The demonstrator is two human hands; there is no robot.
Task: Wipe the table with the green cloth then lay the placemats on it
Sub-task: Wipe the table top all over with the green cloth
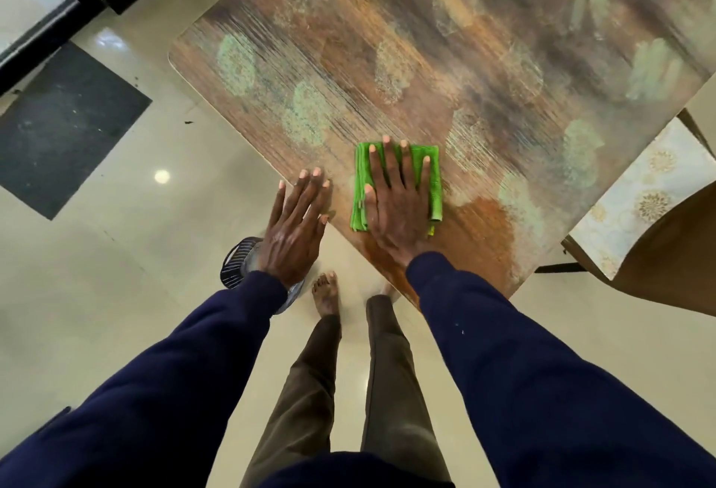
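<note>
Green cloth (399,187) is pressed flat under open right hand (395,200) for wiping; open left hand (296,224) braces near bench (484,61) edge.

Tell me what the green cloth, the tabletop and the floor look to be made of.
Green cloth: likely microfibre, going by its fine ribbed, matte weave, folded in layers under the right hand.
Tabletop: probably printed laminate; the wood grain with faded green patches looks flat, and the corner is rounded.
Floor: glossy cream tile, mirroring lamps.
</note>
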